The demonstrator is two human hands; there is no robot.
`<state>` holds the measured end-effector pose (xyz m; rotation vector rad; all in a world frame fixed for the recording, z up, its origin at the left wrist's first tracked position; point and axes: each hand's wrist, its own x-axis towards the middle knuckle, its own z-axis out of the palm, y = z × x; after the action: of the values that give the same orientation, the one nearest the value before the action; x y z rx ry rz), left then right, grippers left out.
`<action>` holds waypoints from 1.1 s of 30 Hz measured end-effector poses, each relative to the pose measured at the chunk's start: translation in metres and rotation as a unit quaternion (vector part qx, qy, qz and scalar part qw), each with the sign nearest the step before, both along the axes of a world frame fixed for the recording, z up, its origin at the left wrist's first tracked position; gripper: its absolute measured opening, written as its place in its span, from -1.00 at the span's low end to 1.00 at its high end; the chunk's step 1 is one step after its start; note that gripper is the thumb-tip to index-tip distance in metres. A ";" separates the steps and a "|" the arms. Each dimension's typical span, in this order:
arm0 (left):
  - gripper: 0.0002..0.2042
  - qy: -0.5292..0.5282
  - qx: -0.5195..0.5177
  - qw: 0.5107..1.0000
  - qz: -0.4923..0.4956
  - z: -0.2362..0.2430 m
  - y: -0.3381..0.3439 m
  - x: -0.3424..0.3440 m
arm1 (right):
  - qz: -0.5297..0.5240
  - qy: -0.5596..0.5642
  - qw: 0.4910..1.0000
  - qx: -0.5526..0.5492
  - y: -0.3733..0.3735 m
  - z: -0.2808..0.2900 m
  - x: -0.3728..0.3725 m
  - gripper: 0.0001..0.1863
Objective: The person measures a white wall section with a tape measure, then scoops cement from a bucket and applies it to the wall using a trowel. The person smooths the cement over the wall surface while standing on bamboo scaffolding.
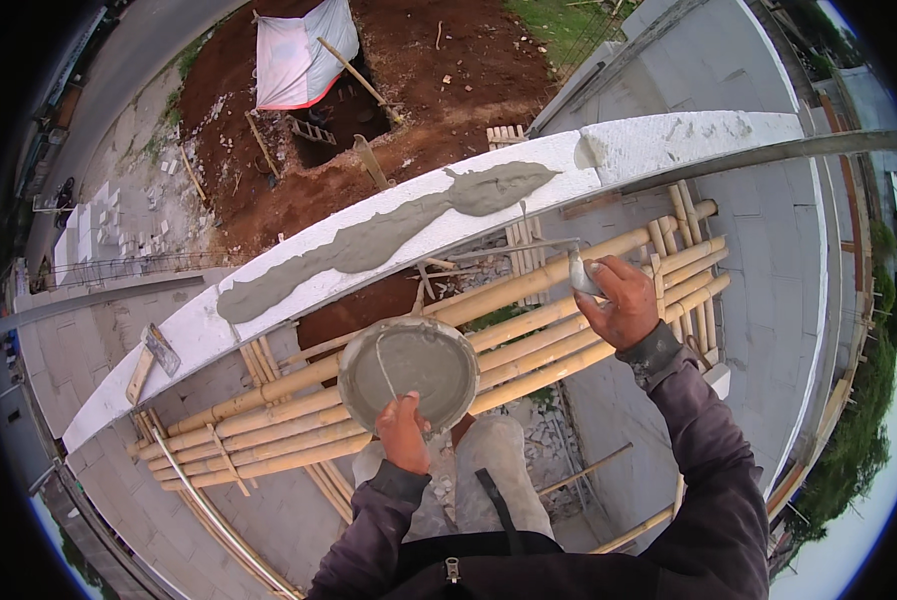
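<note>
In my left hand (404, 432), the fingers are closed on the thin curved handle of a round bucket (346, 385). Grey wet mortar (423, 365) fills much of it. My right hand (618, 302) grips a trowel (580, 272) by its pale handle, with the blade seen nearly edge-on beside the wall. Along the top of the white block wall (688, 135) runs an uneven strip of mortar (368, 240), thickest toward its right end. A wood-handled flat tool (154, 362) lies on the wall's left part.
I stand over a scaffold of bamboo poles (538, 340), with ground and rubble far below between them. Grey block walls (648, 430) rise on both sides. Beyond the wall, a white sheet (303, 55) hangs by a pit in red soil (448, 60). White blocks (98, 225) are stacked at far left.
</note>
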<state>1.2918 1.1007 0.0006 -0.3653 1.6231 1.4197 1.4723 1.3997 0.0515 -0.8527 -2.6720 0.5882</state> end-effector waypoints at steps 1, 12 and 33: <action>-0.73 -0.003 0.009 1.000 0.002 0.002 0.001 0.000 | 0.011 -0.080 0.995 -0.061 -0.025 -0.001 -0.002 -0.68; -0.75 -0.025 0.071 0.995 -0.058 0.031 0.012 0.001 | -0.024 -0.283 0.907 -0.310 -0.176 -0.113 -0.082 -0.79; -0.70 0.032 0.007 0.999 0.001 -0.009 0.029 0.021 | -0.050 -0.047 0.996 0.056 0.136 0.023 0.017 -0.73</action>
<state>1.3126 1.1292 -0.0088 -0.3164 1.6638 1.4573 1.4893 1.5357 0.0748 -0.9968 -2.6965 0.3799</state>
